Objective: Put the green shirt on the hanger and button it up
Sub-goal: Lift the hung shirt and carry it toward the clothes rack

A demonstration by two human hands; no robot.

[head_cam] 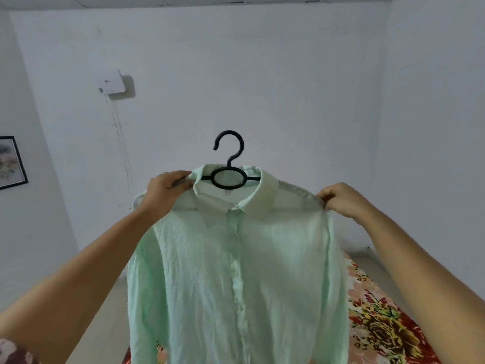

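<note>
Head view, shirt: the green shirt hangs front-on in mid-air, right in the centre, held up before a white wall.
Head view, hanger: the black hanger sits inside the neck opening, its hook standing up clear above the collar, curling over to the left; its oval loop shows in the collar gap, and the arms run out sideways under the fabric.
Head view, left hand: the left hand is up at the shirt's left shoulder, just beside the collar, fingers curled shut on the shoulder fabric; whether it also grips the hanger arm underneath, I cannot tell.
Head view, right hand: the right hand is out at the far right shoulder tip, pinched closed on the shoulder seam, well apart from the left.
Head view, shirt against hands: the shirt's body drops away below and between both hands, the collar lying between them, nearer the left.
Head view, long axis: top to bottom, collar up, hem running out of the bottom of the frame; the shoulder line runs across, dipping slightly toward the right hand.
Head view, placket: the button strip runs straight down the middle and lies closed as far as it shows; a few pale buttons are just visible.
Head view, below: a floral bedspread shows behind the shirt's lower right edge.
Head view, wall: a white box is mounted upper left, and a framed picture hangs at the left edge.
</note>
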